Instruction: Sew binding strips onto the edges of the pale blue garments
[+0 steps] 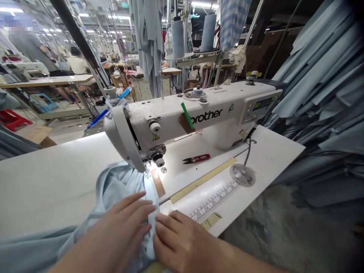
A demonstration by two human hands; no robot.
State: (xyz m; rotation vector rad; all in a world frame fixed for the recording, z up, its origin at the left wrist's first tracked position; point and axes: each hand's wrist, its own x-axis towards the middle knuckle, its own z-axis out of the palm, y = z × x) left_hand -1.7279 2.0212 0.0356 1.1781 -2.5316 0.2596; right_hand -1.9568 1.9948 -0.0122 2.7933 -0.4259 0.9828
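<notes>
Light blue fabric (113,185) lies bunched on the white table, and its strip-like edge runs up under the needle area of a white sewing machine (170,117). My left hand (125,223) rests on this fabric with its fingers stretched and slightly apart, just below the needle. To its right, my right hand (182,239) has its fingers curled together at the fabric's right edge, pinching it. The fingertips of both hands are close to each other. A brown guide piece (158,182) sits right of the needle.
Red-handled thread snips (196,158) lie on the machine bed. A yellow tape strip (203,180), a printed ruler and a clear round dish (243,174) are on the table (281,151). Blue-grey fabric (318,68) hangs at right. People sit at machines behind.
</notes>
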